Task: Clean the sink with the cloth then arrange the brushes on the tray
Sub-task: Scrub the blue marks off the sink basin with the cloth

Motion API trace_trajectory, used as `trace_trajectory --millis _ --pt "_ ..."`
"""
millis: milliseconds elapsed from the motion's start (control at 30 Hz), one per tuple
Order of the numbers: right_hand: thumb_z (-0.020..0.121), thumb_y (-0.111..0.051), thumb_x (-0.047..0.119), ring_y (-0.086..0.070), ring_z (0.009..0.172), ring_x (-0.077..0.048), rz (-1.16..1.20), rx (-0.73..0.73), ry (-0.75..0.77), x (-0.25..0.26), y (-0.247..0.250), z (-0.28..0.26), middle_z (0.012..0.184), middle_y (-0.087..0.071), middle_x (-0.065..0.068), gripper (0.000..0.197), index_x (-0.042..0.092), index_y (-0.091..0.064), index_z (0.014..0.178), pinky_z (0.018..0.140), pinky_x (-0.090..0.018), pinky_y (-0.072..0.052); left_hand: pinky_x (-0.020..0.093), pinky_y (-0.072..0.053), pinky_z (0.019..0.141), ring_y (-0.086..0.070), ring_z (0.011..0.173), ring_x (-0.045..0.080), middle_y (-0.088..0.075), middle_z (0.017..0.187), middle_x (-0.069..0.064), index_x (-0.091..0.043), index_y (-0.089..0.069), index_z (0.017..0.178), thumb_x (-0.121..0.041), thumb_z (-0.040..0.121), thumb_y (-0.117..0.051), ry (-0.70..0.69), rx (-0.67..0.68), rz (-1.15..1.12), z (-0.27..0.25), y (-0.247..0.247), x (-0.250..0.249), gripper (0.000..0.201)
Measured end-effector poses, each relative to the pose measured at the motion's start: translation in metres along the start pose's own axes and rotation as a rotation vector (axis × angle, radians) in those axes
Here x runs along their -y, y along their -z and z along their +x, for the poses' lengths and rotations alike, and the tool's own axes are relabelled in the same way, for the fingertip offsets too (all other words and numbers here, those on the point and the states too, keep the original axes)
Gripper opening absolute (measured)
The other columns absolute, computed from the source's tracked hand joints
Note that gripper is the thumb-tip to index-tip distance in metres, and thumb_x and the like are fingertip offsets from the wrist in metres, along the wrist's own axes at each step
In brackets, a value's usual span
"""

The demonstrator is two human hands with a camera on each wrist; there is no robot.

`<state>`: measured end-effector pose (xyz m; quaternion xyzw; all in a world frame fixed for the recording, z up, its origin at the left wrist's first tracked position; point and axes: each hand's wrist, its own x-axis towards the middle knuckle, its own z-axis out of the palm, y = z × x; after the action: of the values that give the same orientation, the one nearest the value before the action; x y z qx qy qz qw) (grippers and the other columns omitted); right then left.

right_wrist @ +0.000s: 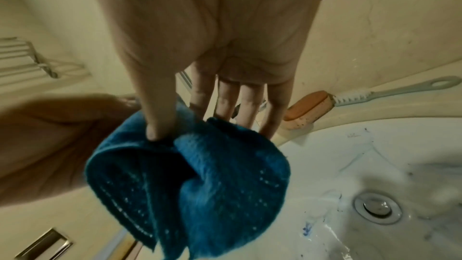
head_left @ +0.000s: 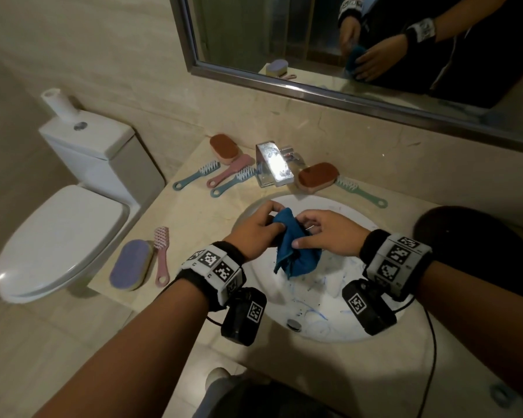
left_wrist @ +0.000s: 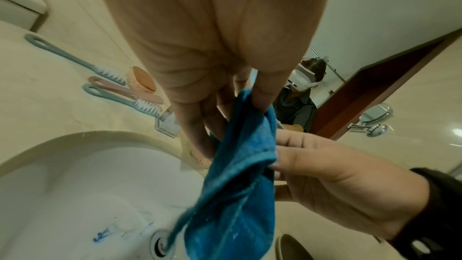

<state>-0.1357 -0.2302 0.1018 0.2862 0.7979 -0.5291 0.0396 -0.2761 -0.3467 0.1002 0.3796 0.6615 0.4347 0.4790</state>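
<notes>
A blue cloth [head_left: 293, 251] hangs bunched over the white sink [head_left: 323, 300], which carries blue scribble marks. My left hand [head_left: 271, 220] pinches the cloth's upper left edge and my right hand [head_left: 304, 233] pinches it from the right, thumb on top of the fabric. In the left wrist view the cloth [left_wrist: 237, 185] droops toward the drain [left_wrist: 160, 244]. Two blue brushes [head_left: 195, 175] [head_left: 233, 182] and a pink brush [head_left: 230, 170] lie left of the faucet. A green brush [head_left: 361, 191] lies right of it. Another pink brush [head_left: 161, 254] lies at the counter's left front.
Brown-topped scrub blocks [head_left: 224, 148] [head_left: 317, 177] flank the chrome faucet [head_left: 274, 167]; a purple one [head_left: 130, 264] sits by the front pink brush. A dark oval thing [head_left: 465, 236] rests on the counter at right. A toilet [head_left: 67, 236] stands left; a mirror [head_left: 375, 40] hangs behind.
</notes>
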Motion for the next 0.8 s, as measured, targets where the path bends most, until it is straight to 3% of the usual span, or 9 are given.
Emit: trace_trajectory --millis 100,133,233,333,433,500,567,700,800 --pt "0.082 -0.070 0.019 -0.058 0.088 -0.013 -0.135 -0.081 0.062 0.000 -0.001 0.003 0.085 -0.064 0.005 0.005 0.022 -0.066 0.084 0.082 -0.021 -0.044 0.041 -0.051 0.074 -0.056 0.073 0.026 -0.058 0.090 0.018 -0.020 -0.040 0.106 -0.006 0.094 -0.048 0.001 -0.069 0.045 0.000 0.006 0.006 0.020" --pt "0.084 -0.067 0.019 -0.057 0.082 -0.012 -0.115 -0.100 0.047 -0.001 0.000 0.004 0.081 -0.063 0.004 0.007 0.023 -0.064 0.080 0.077 -0.021 -0.043 0.041 -0.051 0.076 -0.057 0.075 0.024 -0.059 0.088 0.013 -0.023 -0.039 0.112 -0.011 0.094 -0.051 0.020 -0.105 0.116 0.000 0.010 0.010 0.024" --pt "0.091 -0.056 0.012 -0.059 0.078 -0.017 0.249 -0.123 -0.109 -0.001 -0.001 0.005 0.085 -0.062 -0.006 0.003 0.014 -0.056 0.092 0.066 -0.027 -0.048 0.031 -0.049 0.085 -0.056 0.095 0.020 -0.054 0.109 0.007 -0.025 -0.040 0.129 -0.016 0.089 -0.061 0.026 -0.169 0.312 -0.002 0.017 0.019 0.046" --pt "0.091 -0.053 0.002 -0.063 0.081 -0.018 0.537 -0.140 -0.161 0.000 -0.004 0.007 0.095 -0.062 -0.009 0.019 0.011 -0.046 0.107 0.054 -0.023 -0.054 0.020 -0.042 0.087 -0.048 0.109 0.009 -0.048 0.120 -0.002 -0.024 -0.042 0.135 -0.020 0.086 -0.066 -0.054 -0.090 0.322 -0.005 0.010 0.017 0.055" --pt "0.091 -0.047 -0.005 -0.064 0.089 -0.021 0.722 -0.069 -0.103 0.002 -0.009 0.010 0.099 -0.063 -0.010 0.023 0.013 -0.049 0.105 0.063 -0.026 -0.058 0.032 -0.049 0.094 -0.055 0.112 0.015 -0.055 0.117 -0.001 -0.025 -0.042 0.133 -0.021 0.085 -0.068 -0.009 0.008 0.214 0.000 -0.001 0.020 0.055" --pt "0.091 -0.046 -0.006 -0.062 0.095 -0.023 0.771 -0.016 -0.090 0.001 -0.011 0.012 0.103 -0.063 -0.010 0.025 0.013 -0.053 0.106 0.078 -0.032 -0.057 0.040 -0.051 0.092 -0.061 0.103 0.023 -0.059 0.113 0.009 -0.019 -0.044 0.127 -0.012 0.085 -0.065 -0.038 -0.063 0.193 0.001 -0.003 0.021 0.048" --pt "0.091 -0.047 -0.003 -0.061 0.098 -0.023 0.719 0.009 -0.101 -0.002 -0.011 0.014 0.105 -0.062 -0.009 0.024 0.014 -0.056 0.105 0.089 -0.037 -0.050 0.035 -0.052 0.088 -0.062 0.095 0.022 -0.061 0.113 0.012 -0.019 -0.044 0.127 -0.008 0.085 -0.063 -0.072 -0.144 0.277 0.004 0.002 0.023 0.047" --pt "0.085 -0.058 0.000 -0.054 0.089 -0.012 0.375 -0.041 -0.062 -0.009 -0.017 0.017 0.093 -0.058 0.002 0.019 0.015 -0.061 0.095 0.079 -0.015 -0.044 0.033 -0.050 0.088 -0.059 0.093 0.024 -0.061 0.108 0.014 -0.012 -0.055 0.123 -0.008 0.085 -0.061 -0.106 -0.113 0.413 0.005 0.011 0.034 0.039" --pt "0.083 -0.062 -0.002 -0.052 0.107 -0.007 0.268 -0.074 0.007 -0.014 -0.023 0.025 0.119 -0.055 0.005 0.021 0.011 -0.061 0.100 0.085 -0.014 -0.041 0.024 -0.039 0.092 -0.046 0.095 0.014 -0.048 0.106 0.008 -0.012 -0.061 0.117 -0.011 0.086 -0.061 -0.057 -0.148 0.456 0.005 0.015 0.045 0.031"
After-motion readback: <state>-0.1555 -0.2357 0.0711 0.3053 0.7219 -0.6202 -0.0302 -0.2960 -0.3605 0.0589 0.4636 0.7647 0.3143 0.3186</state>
